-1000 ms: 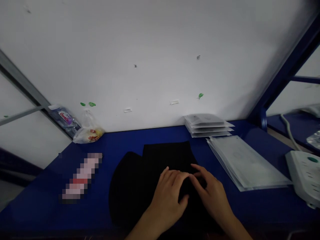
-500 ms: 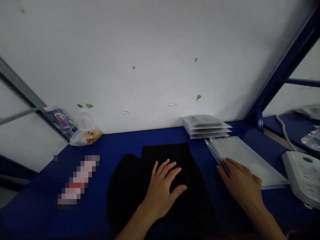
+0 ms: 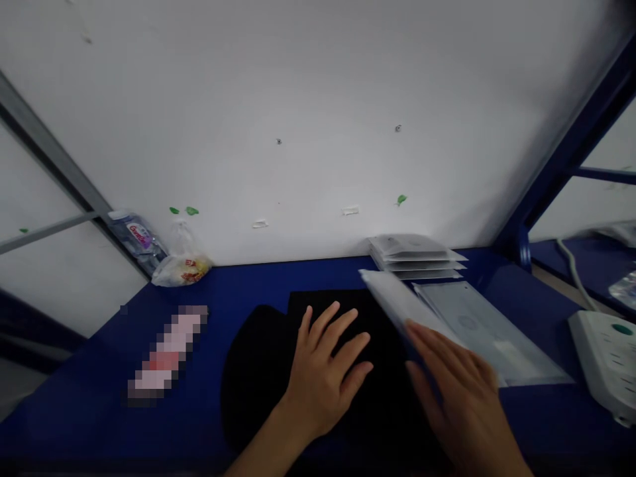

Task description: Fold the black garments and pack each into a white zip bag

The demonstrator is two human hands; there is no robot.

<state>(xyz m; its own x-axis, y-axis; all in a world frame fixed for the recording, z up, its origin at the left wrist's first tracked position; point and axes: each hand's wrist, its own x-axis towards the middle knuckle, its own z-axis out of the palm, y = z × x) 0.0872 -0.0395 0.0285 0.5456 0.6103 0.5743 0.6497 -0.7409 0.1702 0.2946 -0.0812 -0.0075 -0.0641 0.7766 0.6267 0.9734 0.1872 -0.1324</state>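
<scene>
The blue worktop point(image 3: 248, 285) carries a black garment point(image 3: 258, 371) at its front-centre edge. A stack of clear bags point(image 3: 487, 331) lies toward the right edge. The blurred right hand point(image 3: 457, 384) grips one clear bag point(image 3: 392, 301) above the garment's right side. The left hand point(image 3: 325, 371) lies flat on the garment, fingers spread.

Light: dim overall; I read the white wall point(image 3: 318, 99) as the brightest area, evenly lit.
Black cloth point(image 3: 258, 371): crushed to flat black, no folds readable.
Right hand point(image 3: 457, 391): motion-blurred, likewise the clear bag point(image 3: 397, 305) at its fingertips.
Edges: blue post point(image 3: 571, 139) leans, wide-angle stretch.
</scene>
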